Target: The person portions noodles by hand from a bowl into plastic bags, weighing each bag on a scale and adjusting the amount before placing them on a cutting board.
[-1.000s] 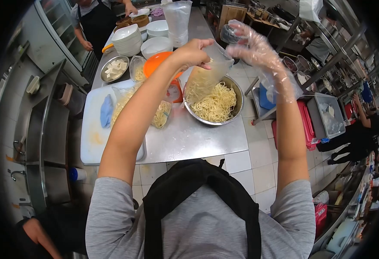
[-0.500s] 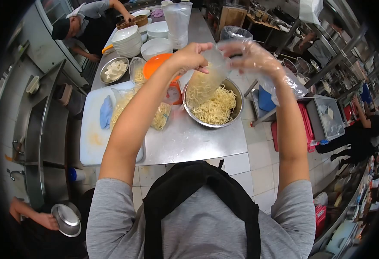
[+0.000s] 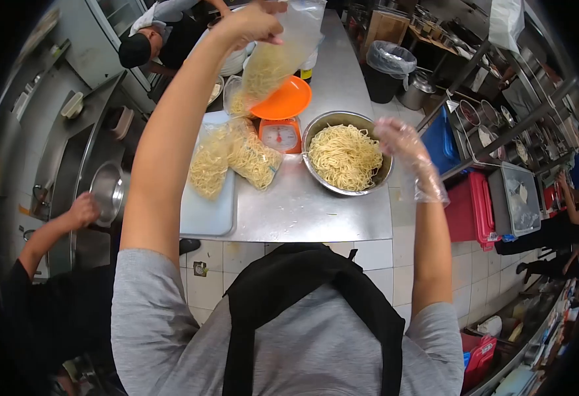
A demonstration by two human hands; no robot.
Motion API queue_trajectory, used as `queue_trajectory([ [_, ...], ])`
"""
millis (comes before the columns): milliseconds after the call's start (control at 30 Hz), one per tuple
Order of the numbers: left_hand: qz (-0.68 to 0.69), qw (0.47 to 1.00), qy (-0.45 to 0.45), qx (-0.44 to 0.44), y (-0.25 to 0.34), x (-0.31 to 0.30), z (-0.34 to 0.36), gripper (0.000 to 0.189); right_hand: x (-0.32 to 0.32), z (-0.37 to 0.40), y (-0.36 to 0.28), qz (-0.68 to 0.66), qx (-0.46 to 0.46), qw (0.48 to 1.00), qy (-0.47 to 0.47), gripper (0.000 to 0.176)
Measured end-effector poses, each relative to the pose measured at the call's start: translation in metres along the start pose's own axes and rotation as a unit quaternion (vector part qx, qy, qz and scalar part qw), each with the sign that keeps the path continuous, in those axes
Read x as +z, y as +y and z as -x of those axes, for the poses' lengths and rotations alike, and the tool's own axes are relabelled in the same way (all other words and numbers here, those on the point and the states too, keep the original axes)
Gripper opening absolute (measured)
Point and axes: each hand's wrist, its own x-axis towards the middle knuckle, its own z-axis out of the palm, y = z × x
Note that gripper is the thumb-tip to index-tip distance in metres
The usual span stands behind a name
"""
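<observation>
My left hand (image 3: 253, 28) is raised at the top, its fingers closed on a clear plastic bag (image 3: 271, 69) with noodles in it. The bag hangs over an orange plate (image 3: 290, 100), which sits on an orange kitchen scale (image 3: 281, 136). My right hand (image 3: 401, 144), in a clear plastic glove, is at the right rim of a steel bowl (image 3: 334, 119). Its fingers look loosely apart and a little blurred, with nothing seen in them. Yellow noodles (image 3: 345, 155) fill the bowl. Two filled noodle bags (image 3: 209, 170) lie left of the scale.
A white cutting board (image 3: 207, 214) lies under the bags on the steel table (image 3: 309, 221). At left, another person's hand (image 3: 81, 212) holds a metal bowl (image 3: 108, 191). A co-worker (image 3: 147, 49) bends at the upper left. A lined bin (image 3: 388, 66) and a rack stand right.
My left hand has carried the noodle bag up and left, away from above the bowl. My right hand has parted from it and come down to the bowl's right side. The view has shifted.
</observation>
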Motion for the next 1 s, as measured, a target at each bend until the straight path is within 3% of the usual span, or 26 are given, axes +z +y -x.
queue_trajectory([
  [67, -0.137, 0.989, -0.033, -0.045, -0.01, 0.008, 0.0, 0.068, 0.008, 0.004, 0.02, 0.004, 0.007, 1.0, -0.015, 0.034],
  [200, -0.142, 0.987, -0.067, -0.045, -0.043, 0.029, -0.005, 0.068, 0.023, 0.002, 0.037, 0.018, -0.004, 1.0, -0.008, 0.034],
  [300, -0.142, 0.986, -0.078, -0.043, -0.05, 0.058, 0.004, 0.07, 0.049, -0.011, 0.044, 0.213, -0.088, 0.971, -0.059, 0.037],
  [400, -0.136, 0.981, -0.073, -0.116, -0.073, 0.079, -0.002, 0.07, 0.107, -0.012, 0.048, 0.188, -0.116, 0.971, -0.091, 0.034],
  [433, -0.137, 0.981, -0.072, -0.12, -0.073, 0.084, 0.002, 0.07, 0.128, -0.012, 0.051, 0.153, -0.169, 0.972, -0.056, 0.03],
  [467, -0.204, 0.972, -0.057, -0.098, -0.074, 0.088, 0.009, 0.063, 0.14, -0.014, 0.058, 0.116, -0.222, 0.968, -0.02, 0.026],
  [533, -0.272, 0.958, -0.038, -0.079, -0.073, 0.094, 0.016, 0.056, 0.15, -0.033, 0.083, 0.124, -0.198, 0.972, -0.035, 0.022],
  [600, -0.433, 0.901, -0.021, 0.004, -0.075, 0.098, 0.018, 0.032, 0.149, -0.041, 0.09, 0.135, -0.174, 0.974, -0.051, 0.017],
  [667, -0.434, 0.901, -0.021, -0.003, -0.07, 0.106, 0.019, 0.025, 0.136, -0.037, 0.076, -0.026, -0.065, 0.99, -0.124, 0.016],
  [733, -0.433, 0.901, -0.022, -0.009, -0.066, 0.116, 0.023, 0.019, 0.111, -0.031, 0.059, -0.005, -0.075, 0.992, -0.101, 0.012],
  [800, -0.497, 0.866, 0.021, 0.044, -0.065, 0.126, 0.025, 0.022, 0.087, -0.033, 0.052, 0.201, -0.114, 0.973, 0.006, 0.017],
  [833, -0.496, 0.867, 0.022, 0.043, -0.066, 0.13, 0.023, 0.022, 0.077, -0.034, 0.054, 0.203, -0.114, 0.972, 0.005, 0.017],
  [900, -0.498, 0.863, 0.042, 0.067, -0.068, 0.139, 0.021, 0.025, 0.061, -0.031, 0.059, 0.438, -0.181, 0.878, 0.07, 0.039],
  [933, -0.497, 0.864, 0.042, 0.069, -0.068, 0.142, 0.02, 0.025, 0.061, -0.027, 0.061, 0.439, -0.181, 0.877, 0.071, 0.039],
  [1000, -0.493, 0.866, 0.039, 0.078, -0.067, 0.146, 0.017, 0.028, 0.066, -0.021, 0.063, 0.519, -0.097, 0.845, 0.09, 0.068],
])
